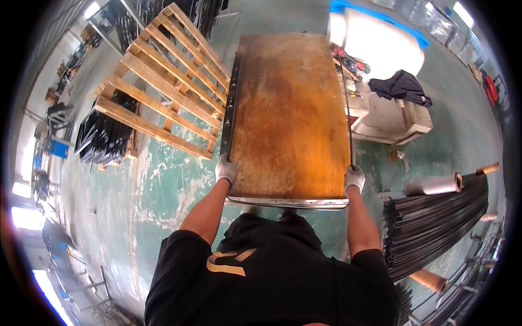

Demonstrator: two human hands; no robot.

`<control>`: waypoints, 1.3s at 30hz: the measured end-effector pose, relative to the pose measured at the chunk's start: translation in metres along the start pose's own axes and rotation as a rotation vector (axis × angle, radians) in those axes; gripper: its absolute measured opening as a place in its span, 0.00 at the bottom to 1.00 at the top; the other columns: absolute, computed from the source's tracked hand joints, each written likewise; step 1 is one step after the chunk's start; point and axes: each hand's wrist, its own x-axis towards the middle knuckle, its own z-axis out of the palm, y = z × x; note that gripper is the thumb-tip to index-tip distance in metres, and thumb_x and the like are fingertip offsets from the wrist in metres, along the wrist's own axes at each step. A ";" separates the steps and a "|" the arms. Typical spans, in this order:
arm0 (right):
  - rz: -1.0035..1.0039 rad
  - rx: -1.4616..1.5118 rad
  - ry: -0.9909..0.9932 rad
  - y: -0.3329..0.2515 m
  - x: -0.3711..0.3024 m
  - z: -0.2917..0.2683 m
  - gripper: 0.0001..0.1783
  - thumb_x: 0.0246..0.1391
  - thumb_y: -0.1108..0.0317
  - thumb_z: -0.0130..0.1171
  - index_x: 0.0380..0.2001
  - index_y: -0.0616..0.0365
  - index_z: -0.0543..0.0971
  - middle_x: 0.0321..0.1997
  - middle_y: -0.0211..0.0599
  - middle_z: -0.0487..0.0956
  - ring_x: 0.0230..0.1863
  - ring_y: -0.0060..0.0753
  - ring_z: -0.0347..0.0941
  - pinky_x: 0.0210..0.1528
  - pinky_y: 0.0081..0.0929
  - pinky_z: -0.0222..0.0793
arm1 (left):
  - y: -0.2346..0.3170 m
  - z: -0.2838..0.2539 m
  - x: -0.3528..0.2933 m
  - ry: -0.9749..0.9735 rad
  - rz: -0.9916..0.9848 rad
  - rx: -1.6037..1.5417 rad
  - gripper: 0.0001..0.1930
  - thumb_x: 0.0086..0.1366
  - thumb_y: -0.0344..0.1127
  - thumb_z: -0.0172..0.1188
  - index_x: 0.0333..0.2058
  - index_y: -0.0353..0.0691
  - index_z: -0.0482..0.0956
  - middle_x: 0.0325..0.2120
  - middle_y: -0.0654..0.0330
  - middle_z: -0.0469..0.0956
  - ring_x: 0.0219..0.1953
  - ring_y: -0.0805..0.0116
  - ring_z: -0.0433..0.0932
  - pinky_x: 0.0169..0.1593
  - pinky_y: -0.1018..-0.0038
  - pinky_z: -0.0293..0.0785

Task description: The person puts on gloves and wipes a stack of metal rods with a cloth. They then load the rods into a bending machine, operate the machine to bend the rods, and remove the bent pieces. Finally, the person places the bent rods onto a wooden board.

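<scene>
In front of me stands a table with a worn brown wooden top (pixel 288 117) and a metal strip along its near edge. Both my hands wear white knit gloves. My left hand (pixel 226 169) is closed round the near end of a black metal bar with holes (pixel 231 103), which lies along the table's left edge. At the right edge, my right hand (pixel 354 178) is closed on the near end of a thin black rod (pixel 347 108) running away from me. The fingertips of both hands are partly hidden.
A wooden pallet (pixel 163 87) leans at the left, near a stack of black strips (pixel 106 127). Beyond the table's right side are a worn pale cabinet (pixel 380 119), dark cloth (pixel 402 88) and a white wrapped bulk (pixel 375 41). Long black strips (pixel 435 223) lie at the right.
</scene>
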 end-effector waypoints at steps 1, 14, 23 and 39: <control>-0.025 -0.059 0.017 0.000 0.013 0.005 0.19 0.66 0.55 0.65 0.51 0.56 0.89 0.46 0.52 0.90 0.49 0.53 0.88 0.53 0.43 0.80 | -0.004 0.010 0.005 0.001 0.047 0.034 0.24 0.65 0.41 0.63 0.58 0.38 0.84 0.52 0.39 0.85 0.58 0.41 0.84 0.61 0.55 0.79; -0.543 -0.683 0.324 -0.047 0.010 0.023 0.17 0.59 0.58 0.72 0.50 0.49 0.90 0.48 0.45 0.87 0.54 0.53 0.83 0.59 0.47 0.78 | -0.083 0.009 -0.061 0.034 -0.054 -0.101 0.17 0.71 0.38 0.62 0.53 0.36 0.87 0.49 0.44 0.88 0.54 0.46 0.87 0.60 0.61 0.80; -1.230 -0.537 -0.546 -0.074 -0.161 0.107 0.08 0.55 0.63 0.71 0.37 0.50 0.85 0.38 0.43 0.84 0.46 0.54 0.80 0.49 0.51 0.74 | -0.200 -0.022 -0.058 0.213 -0.272 -0.268 0.15 0.69 0.35 0.65 0.51 0.35 0.89 0.40 0.56 0.91 0.43 0.69 0.86 0.52 0.70 0.81; -1.166 -0.623 -0.503 -0.057 -0.230 0.151 0.07 0.54 0.61 0.68 0.26 0.48 0.84 0.33 0.39 0.83 0.43 0.50 0.79 0.50 0.50 0.72 | -0.249 -0.061 -0.062 0.048 -0.335 -0.115 0.18 0.66 0.39 0.62 0.49 0.38 0.90 0.42 0.49 0.91 0.46 0.56 0.90 0.55 0.65 0.81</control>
